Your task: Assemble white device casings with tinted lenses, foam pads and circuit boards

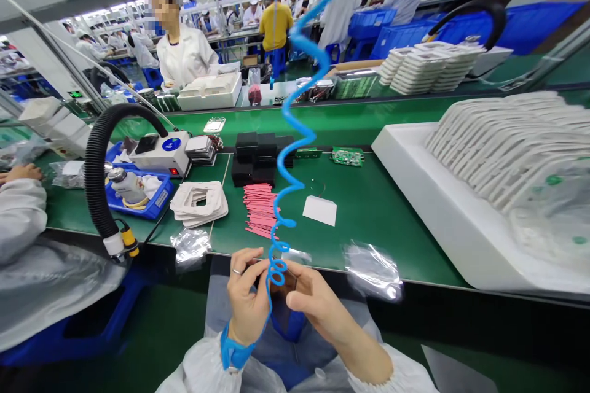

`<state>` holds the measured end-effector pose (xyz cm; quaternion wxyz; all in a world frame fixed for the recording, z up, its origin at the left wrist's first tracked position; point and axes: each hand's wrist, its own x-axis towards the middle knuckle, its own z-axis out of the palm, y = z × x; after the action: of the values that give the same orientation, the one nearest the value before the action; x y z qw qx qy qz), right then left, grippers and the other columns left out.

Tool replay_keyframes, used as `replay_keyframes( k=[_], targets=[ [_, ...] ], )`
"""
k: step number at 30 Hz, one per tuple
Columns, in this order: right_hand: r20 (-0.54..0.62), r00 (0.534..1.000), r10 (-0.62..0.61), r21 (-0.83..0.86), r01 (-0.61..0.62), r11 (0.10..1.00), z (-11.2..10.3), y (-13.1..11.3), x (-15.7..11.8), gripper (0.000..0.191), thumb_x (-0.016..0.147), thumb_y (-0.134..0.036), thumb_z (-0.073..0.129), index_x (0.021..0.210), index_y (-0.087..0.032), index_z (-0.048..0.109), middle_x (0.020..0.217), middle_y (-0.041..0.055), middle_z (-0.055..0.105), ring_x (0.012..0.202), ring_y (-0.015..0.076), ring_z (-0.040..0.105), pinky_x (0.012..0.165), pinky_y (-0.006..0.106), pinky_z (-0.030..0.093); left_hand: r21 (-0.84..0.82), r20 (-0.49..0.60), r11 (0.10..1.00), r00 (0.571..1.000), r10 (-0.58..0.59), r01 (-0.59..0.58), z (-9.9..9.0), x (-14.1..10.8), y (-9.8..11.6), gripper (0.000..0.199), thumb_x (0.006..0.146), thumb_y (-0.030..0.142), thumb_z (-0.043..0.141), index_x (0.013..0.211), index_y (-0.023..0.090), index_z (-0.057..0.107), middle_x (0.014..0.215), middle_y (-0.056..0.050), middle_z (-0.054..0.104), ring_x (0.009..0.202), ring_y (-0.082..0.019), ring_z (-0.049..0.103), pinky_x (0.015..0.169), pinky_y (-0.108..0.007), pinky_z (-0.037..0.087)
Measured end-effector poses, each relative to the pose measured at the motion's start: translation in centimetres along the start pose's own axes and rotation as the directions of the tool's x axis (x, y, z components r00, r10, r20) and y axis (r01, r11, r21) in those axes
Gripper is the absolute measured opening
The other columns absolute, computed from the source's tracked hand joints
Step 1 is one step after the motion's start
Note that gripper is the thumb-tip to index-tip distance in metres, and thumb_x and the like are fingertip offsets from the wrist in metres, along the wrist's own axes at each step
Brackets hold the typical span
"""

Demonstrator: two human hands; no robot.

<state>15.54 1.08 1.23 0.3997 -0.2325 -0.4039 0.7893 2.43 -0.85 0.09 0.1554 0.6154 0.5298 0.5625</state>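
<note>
In a bright room with white-coated workers (188, 54) beyond, the left hand (249, 299) and right hand (320, 304) are close together at the green surface's (364, 209) near edge, before the pink strips (259, 211), each grip half curled, contents impossible to tell.

The flat green worktop (364, 215) looks smooth and a bit shiny. The crinkly, see-through bags (374, 271) are glossy plastic. The curly blue cord (311, 46) looks like shiny plastic. The big white box (424, 215) seems like matt foam. The bent black hose (94, 166) is ribbed plastic.
</note>
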Motion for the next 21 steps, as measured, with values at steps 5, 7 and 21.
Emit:
replay_keyframes(
  k=[5,7,21],
  targets=[
    [-0.050,0.999,-0.010,0.024,0.011,1.000,0.2,0.7,0.3,0.052,0.060,-0.042,0.078,0.106,-0.023,0.065,0.102,0.0081,0.067,0.095,0.0245,0.062,0.092,0.042,0.043,-0.126,0.010,0.979,0.987,-0.163,0.163,-0.3,0.1,0.9,0.011,0.085,0.016,0.049,0.078,0.019,0.057,0.084,-0.004,0.057,0.086,-0.017,0.056,0.078,-0.031,0.045],
    [-0.137,0.990,-0.025,0.020,0.028,0.999,0.3,0.9,0.5,0.051,0.061,-0.044,0.077,0.106,-0.023,0.065,0.100,0.0081,0.068,0.093,0.0243,0.063,0.093,0.042,0.042,-0.143,0.009,0.968,0.978,-0.207,0.206,-0.7,0.2,0.8,0.013,0.087,0.019,0.047,0.077,0.018,0.054,0.080,-0.003,0.056,0.082,-0.015,0.056,0.075,-0.028,0.045],
    [-0.373,0.926,-0.051,-0.135,0.000,0.991,-2.0,0.2,-0.4,0.050,0.061,-0.047,0.074,0.104,-0.023,0.065,0.100,0.0096,0.068,0.094,0.0256,0.061,0.093,0.044,0.042,0.529,-0.487,0.752,0.866,-0.110,0.393,-10.4,5.0,-10.0,0.032,0.072,0.025,0.061,0.102,0.014,0.059,0.103,-0.014,0.056,0.108,-0.032,0.046,0.095,-0.051,0.032]
  ],
)
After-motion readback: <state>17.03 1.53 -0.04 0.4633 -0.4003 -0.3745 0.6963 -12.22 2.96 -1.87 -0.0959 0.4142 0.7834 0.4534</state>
